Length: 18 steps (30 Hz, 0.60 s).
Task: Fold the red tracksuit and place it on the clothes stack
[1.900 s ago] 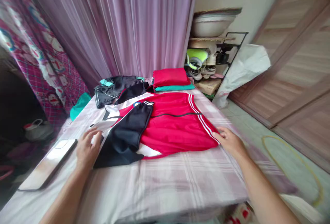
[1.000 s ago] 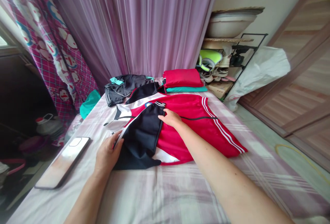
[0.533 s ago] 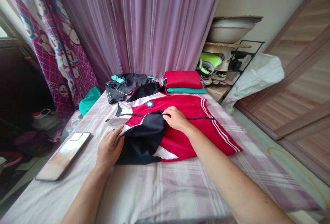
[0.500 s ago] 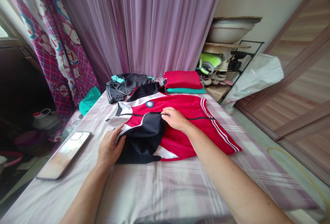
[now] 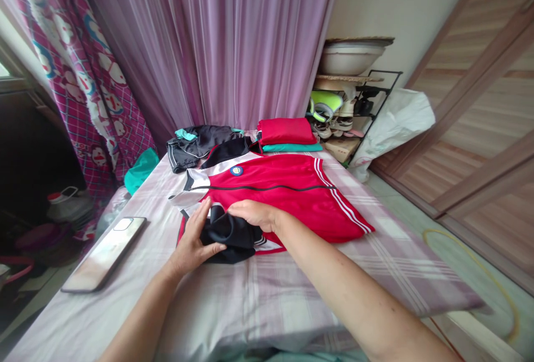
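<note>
A red, white and black zip jacket (image 5: 275,178) lies spread on the cloth-covered table, its collar toward the left and its striped hem toward the right. The near black sleeve (image 5: 233,234) is bunched into loose folds over the jacket's front side. My left hand (image 5: 194,242) rests at the shoulder end of that sleeve, thumb and fingers apart against the fabric. From the right, my right hand (image 5: 256,214) reaches across with its fingers together, gripping the upper edge of the black sleeve; its thumb is mostly hidden.
A phone (image 5: 106,253) lies at the left table edge. Behind the jacket are a crumpled dark garment (image 5: 204,142) and a folded red garment (image 5: 287,131) on a folded teal one (image 5: 292,148). A shoe rack (image 5: 371,112) and white bag (image 5: 400,123) stand beyond the right edge.
My right hand has moved left and nearer, bringing the black sleeve into folds and uncovering the zip. My left hand has shifted slightly right with its thumb spread. The view has turned slightly.
</note>
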Available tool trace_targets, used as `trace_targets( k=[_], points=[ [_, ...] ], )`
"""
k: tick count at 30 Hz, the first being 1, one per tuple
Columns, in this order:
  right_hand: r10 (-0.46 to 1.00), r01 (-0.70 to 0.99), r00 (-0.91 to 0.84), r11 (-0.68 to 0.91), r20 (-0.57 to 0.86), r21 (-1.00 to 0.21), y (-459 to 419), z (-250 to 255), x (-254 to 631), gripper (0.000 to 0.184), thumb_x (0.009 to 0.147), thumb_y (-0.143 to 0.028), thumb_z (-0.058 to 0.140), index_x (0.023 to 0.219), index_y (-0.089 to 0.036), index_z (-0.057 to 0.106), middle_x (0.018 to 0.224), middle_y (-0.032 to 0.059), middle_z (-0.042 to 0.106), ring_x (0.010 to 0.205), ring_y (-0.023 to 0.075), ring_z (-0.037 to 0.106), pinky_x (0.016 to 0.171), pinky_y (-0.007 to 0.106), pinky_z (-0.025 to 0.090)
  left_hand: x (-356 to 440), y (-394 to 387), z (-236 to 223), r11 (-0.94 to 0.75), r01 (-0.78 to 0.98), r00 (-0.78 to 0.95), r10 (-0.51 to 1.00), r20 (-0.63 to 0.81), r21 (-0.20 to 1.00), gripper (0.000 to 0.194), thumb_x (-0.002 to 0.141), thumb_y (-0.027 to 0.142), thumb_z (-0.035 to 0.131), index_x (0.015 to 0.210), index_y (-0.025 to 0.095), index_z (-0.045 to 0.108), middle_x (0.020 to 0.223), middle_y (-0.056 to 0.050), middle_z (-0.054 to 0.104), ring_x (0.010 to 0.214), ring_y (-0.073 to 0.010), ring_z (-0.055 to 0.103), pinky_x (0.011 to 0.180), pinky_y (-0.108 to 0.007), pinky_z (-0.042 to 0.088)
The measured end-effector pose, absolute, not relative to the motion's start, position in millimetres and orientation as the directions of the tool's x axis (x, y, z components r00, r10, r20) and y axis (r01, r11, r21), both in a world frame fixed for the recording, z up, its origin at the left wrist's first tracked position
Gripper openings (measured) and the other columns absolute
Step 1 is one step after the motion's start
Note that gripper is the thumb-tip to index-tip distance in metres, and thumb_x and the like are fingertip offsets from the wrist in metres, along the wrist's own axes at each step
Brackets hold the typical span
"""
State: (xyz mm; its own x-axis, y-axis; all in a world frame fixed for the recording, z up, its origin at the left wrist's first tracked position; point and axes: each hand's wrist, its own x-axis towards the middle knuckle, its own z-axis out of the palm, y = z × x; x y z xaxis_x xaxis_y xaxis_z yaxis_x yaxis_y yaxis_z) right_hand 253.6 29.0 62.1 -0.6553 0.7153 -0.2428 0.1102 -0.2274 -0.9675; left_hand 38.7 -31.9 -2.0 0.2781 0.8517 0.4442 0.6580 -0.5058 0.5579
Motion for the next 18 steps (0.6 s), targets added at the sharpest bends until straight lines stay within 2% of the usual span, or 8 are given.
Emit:
trace_targets(
  k=[2, 4, 7, 9, 12, 14, 16, 18],
  points=[
    [0.74, 0.175, -0.649, -0.083, -0.178, -0.981, 25, 62, 250, 0.021, 0.087, -0.03, 0.062, 0.069, -0.017, 0.063, 0.064, -0.0047, 0.06, 0.062, 0.0099, 0.053, 0.061, 0.022, 0.041, 44, -34, 5, -0.539, 0.654, 0.315, 0.832, 0.457, 0.531, 0.08, 0.081, 0.059, 0.065, 0.148, 0.025, 0.038, 0.159, -0.016, 0.033, 0.148, -0.0331, 0.026, 0.119, -0.054, 0.025],
    [0.799, 0.213, -0.591, 0.027, -0.107, -0.977, 25, 60, 251, 0.017, 0.086, -0.028, 0.061, 0.073, -0.017, 0.064, 0.067, -0.0041, 0.061, 0.066, 0.0106, 0.055, 0.062, 0.022, 0.042, 47, -34, 10, -0.538, 0.662, 0.329, 0.834, 0.443, 0.521, 0.054, 0.087, 0.057, 0.058, 0.13, 0.024, 0.056, 0.153, -0.014, 0.044, 0.145, -0.0313, 0.034, 0.119, -0.055, 0.023],
    [0.887, 0.24, -0.46, 0.08, -0.041, -0.967, 26, 54, 271, 0.013, 0.086, -0.027, 0.059, 0.082, -0.017, 0.066, 0.075, -0.0013, 0.067, 0.072, 0.0118, 0.061, 0.065, 0.021, 0.045, 45, -32, 12, -0.49, 0.675, 0.305, 0.866, 0.397, 0.552, 0.038, 0.093, 0.052, 0.047, 0.114, 0.023, 0.062, 0.132, -0.011, 0.065, 0.126, -0.0265, 0.057, 0.118, -0.054, 0.026],
    [0.912, 0.284, -0.403, 0.038, -0.084, -0.958, 26, 47, 302, 0.014, 0.086, -0.027, 0.056, 0.088, -0.018, 0.066, 0.082, 0.0014, 0.071, 0.073, 0.0127, 0.064, 0.066, 0.023, 0.049, 40, -33, 12, -0.463, 0.678, 0.305, 0.884, 0.355, 0.57, 0.035, 0.093, 0.05, 0.046, 0.111, 0.023, 0.061, 0.123, -0.01, 0.069, 0.115, -0.0242, 0.064, 0.116, -0.051, 0.032],
    [0.94, 0.45, -0.31, 0.011, -0.145, -0.893, 19, 35, 374, 0.015, 0.082, -0.022, 0.054, 0.089, -0.018, 0.066, 0.087, 0.0039, 0.074, 0.075, 0.0154, 0.068, 0.07, 0.028, 0.054, 29, -41, 10, -0.486, 0.692, 0.412, 0.873, 0.261, 0.534, 0.03, 0.092, 0.049, 0.05, 0.105, 0.024, 0.061, 0.124, -0.009, 0.069, 0.112, -0.0238, 0.065, 0.114, -0.049, 0.036],
    [0.951, 0.626, -0.292, 0.113, -0.097, -0.771, 9, 28, 429, 0.018, 0.074, -0.016, 0.053, 0.084, -0.02, 0.067, 0.087, 0.0042, 0.074, 0.084, 0.0185, 0.069, 0.081, 0.034, 0.055, 22, -48, 9, -0.543, 0.691, 0.518, 0.832, 0.196, 0.478, 0.033, 0.087, 0.05, 0.057, 0.108, 0.024, 0.061, 0.128, -0.01, 0.067, 0.115, -0.0256, 0.064, 0.111, -0.049, 0.04],
    [0.956, 0.765, -0.285, 0.188, -0.062, -0.616, -2, 23, 479, 0.03, 0.067, -0.01, 0.05, 0.086, -0.022, 0.069, 0.095, 0.0052, 0.075, 0.093, 0.0206, 0.069, 0.089, 0.037, 0.053, 16, -53, 8, -0.599, 0.687, 0.59, 0.79, 0.167, 0.411, 0.046, 0.079, 0.051, 0.068, 0.115, 0.024, 0.061, 0.134, -0.013, 0.062, 0.121, -0.0291, 0.06, 0.108, -0.048, 0.043],
    [0.926, 0.824, -0.374, 0.308, -0.048, -0.475, -13, 18, 516, 0.045, 0.061, -0.006, 0.049, 0.095, -0.023, 0.072, 0.112, 0.0064, 0.073, 0.109, 0.0222, 0.066, 0.098, 0.038, 0.049, 14, -53, 8, -0.625, 0.697, 0.606, 0.776, 0.178, 0.351, 0.06, 0.07, 0.048, 0.076, 0.123, 0.024, 0.059, 0.136, -0.015, 0.061, 0.123, -0.0325, 0.058, 0.107, -0.049, 0.045]
  ],
)
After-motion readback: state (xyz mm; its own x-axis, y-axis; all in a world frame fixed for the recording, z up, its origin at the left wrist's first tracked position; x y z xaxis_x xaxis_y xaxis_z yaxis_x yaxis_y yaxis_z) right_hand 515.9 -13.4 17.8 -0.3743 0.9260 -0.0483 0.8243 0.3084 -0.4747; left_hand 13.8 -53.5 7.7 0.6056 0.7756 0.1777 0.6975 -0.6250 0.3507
